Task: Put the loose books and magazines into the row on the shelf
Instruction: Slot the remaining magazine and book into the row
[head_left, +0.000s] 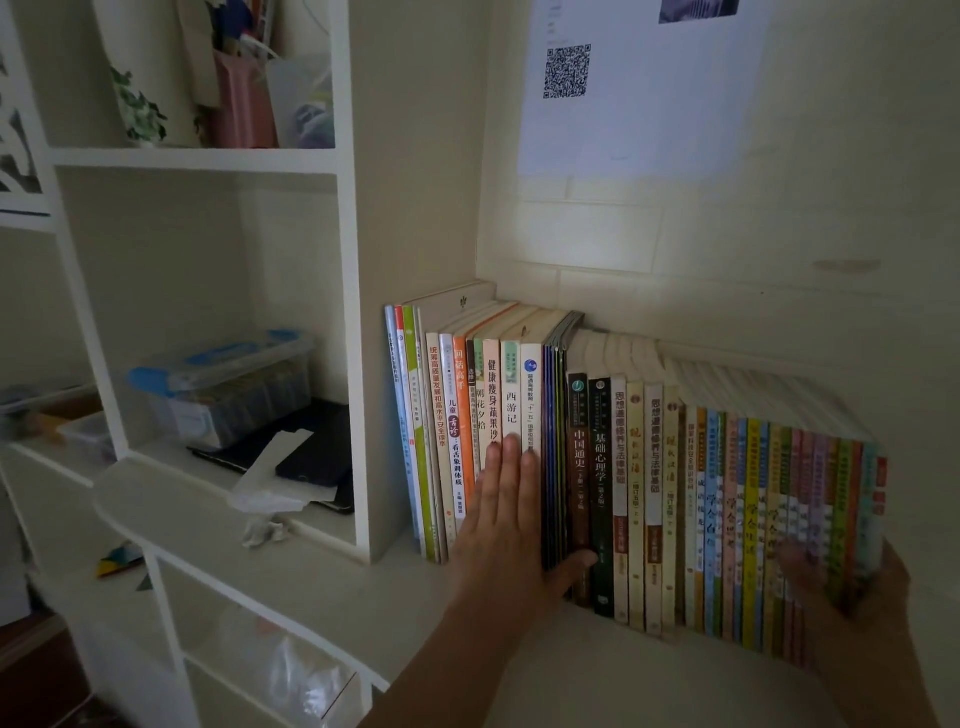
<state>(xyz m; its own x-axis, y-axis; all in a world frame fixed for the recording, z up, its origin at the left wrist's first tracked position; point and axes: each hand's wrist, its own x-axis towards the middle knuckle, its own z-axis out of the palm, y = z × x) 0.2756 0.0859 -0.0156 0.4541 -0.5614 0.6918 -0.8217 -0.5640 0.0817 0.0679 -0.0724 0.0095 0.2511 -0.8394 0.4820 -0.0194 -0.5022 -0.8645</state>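
The row of books (623, 493) is stood upright on the white shelf (322, 597), long axes vertical, glossy paperback spines facing out and running from roughly 9 o'clock to 4 o'clock across the view. The left hand (506, 514) is laid flat against the spines left of centre, fingers straight, gripping nothing, while the thin colourful booklets at the 4 o'clock end are cupped by the blurry right hand (831, 582), so that end probably gets squeezed in next. A lidded plastic box (223, 384) is parked at 9 o'clock.

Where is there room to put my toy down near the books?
Bare shelf lies in front of the book row, left of the left hand. The cubby with the plastic box is crowded; the row itself is packed tight.
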